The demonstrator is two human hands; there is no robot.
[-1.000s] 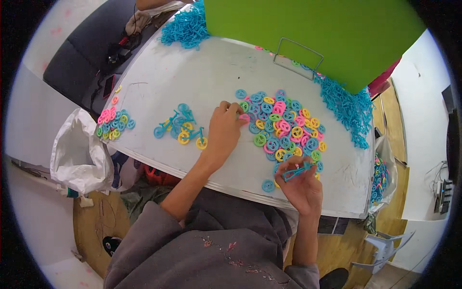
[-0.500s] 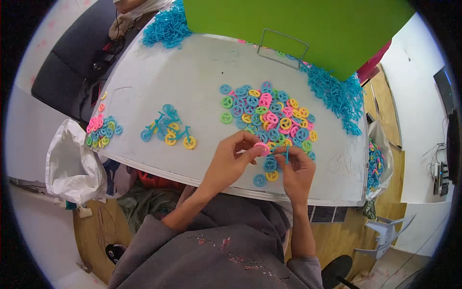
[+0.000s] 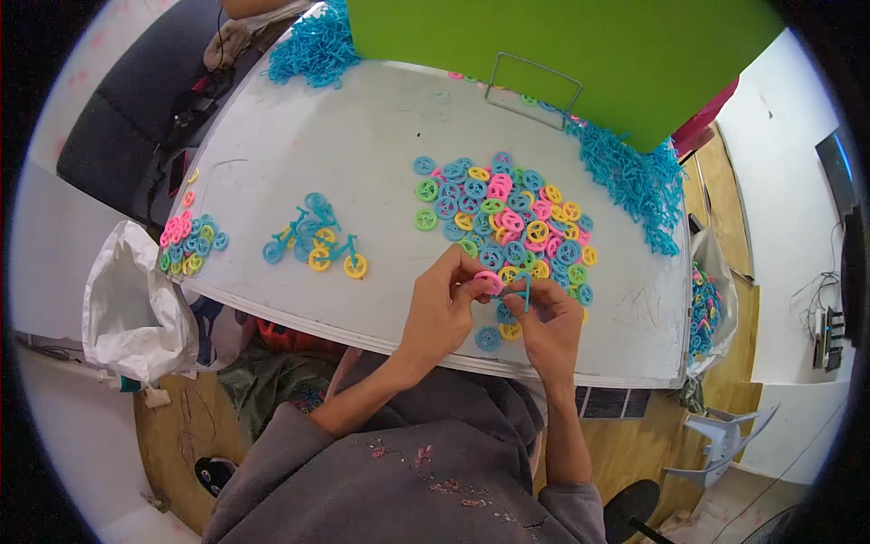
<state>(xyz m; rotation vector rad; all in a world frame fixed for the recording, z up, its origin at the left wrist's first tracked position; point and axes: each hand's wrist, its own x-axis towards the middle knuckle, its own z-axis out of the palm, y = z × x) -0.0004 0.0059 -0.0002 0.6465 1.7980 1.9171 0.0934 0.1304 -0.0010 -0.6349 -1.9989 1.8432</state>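
in the head view, a small pink plastic wheel [image 3: 488,281] is pinched between the thumb and fingertips of the left hand [image 3: 441,313], the fingers being curled closed around it. a thin blue plastic bicycle frame piece [image 3: 524,292] is gripped by the right hand [image 3: 551,325], whose fingers are likewise closed on it. the wheel and the frame piece are held touching one another, just above the near edge of the white rounded table [image 3: 362,145], right of its middle.

a loose heap of blue, pink, yellow and green plastic wheels [image 3: 507,218] is spread just beyond the hands, and a few stray wheels [image 3: 494,335] are seen under the hands near the edge. to the left, finished small toy bicycles with blue frames [image 3: 315,243] are laid together, well apart from the hands. a smaller cluster of coloured wheels [image 3: 188,247] is placed at the far left rim. piles of blue frame pieces [image 3: 634,177] are banked along the far right side, beside a large green board [image 3: 562,36]. a white plastic bag [image 3: 136,308] is hung off the left of the table.
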